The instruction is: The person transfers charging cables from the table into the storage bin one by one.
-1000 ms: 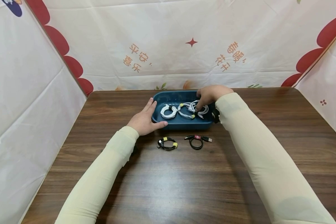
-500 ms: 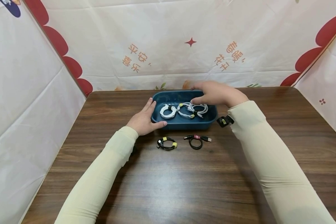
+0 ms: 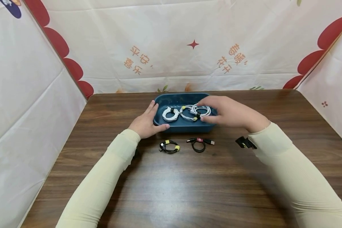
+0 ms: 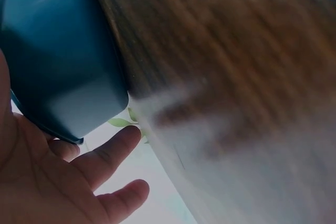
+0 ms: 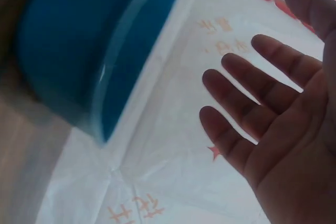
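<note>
A blue rectangular bin (image 3: pixel 185 129) stands near the table's far edge. Inside it lie coiled white cables: a left coil (image 3: pixel 170 114) with a black tie, a middle coil (image 3: pixel 188 117) with yellow ties, and a right coil (image 3: pixel 206 110) overlapping the middle one. My left hand (image 3: pixel 148 123) rests against the bin's left end, fingers spread along the rim. Over the bin's right end hovers my right hand (image 3: pixel 231 112), fingers apart and holding nothing; the right wrist view shows its bare palm (image 5: pixel 294 129) beside the bin wall (image 5: pixel 68 45).
In front of the bin lie two coiled black cables: one with yellow ties (image 3: pixel 169 147), another with a red tie (image 3: pixel 199 145) and a USB plug. The brown wooden table (image 3: pixel 171 186) is backed by a printed white cloth (image 3: pixel 165 28). A black strap piece (image 3: pixel 245 142) hangs under my right wrist.
My right hand has left the white coil in the bin, lifted, and moved right and toward me. The left hand and the cables stay where they were.
</note>
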Tool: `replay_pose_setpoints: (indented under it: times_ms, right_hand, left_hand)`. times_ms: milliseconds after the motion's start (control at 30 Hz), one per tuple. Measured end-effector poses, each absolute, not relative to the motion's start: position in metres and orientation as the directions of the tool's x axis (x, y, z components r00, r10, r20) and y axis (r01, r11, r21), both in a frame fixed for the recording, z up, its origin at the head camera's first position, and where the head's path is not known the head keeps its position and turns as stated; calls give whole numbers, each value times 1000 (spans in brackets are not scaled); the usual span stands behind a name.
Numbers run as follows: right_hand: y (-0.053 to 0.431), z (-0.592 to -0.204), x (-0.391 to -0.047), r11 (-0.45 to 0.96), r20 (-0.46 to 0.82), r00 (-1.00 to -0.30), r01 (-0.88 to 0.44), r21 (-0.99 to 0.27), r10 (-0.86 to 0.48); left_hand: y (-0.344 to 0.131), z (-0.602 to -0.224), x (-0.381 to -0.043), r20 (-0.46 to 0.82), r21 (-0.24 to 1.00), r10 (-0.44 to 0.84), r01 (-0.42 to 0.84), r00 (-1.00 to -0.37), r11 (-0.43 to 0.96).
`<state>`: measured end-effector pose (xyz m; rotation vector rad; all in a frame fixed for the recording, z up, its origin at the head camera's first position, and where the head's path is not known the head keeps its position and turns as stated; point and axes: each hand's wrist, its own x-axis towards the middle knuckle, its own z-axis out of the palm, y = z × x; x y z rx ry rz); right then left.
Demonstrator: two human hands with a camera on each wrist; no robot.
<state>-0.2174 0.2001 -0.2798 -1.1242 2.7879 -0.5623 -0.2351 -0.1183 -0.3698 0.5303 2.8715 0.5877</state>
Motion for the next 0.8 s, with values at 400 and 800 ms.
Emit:
replay_pose_setpoints:
  times_ms: [400, 800]
  right_hand:
    - [210, -314, -185, 570, 82, -606, -780, -258, -791]
    - [203, -334, -168, 518, 104, -545, -830, -205, -832]
  left_hand:
    - [-117, -370, -235, -93, 405, 368, 303, -925, 863]
    - [-118, -370, -235, -90, 408, 373, 307, -924, 860]
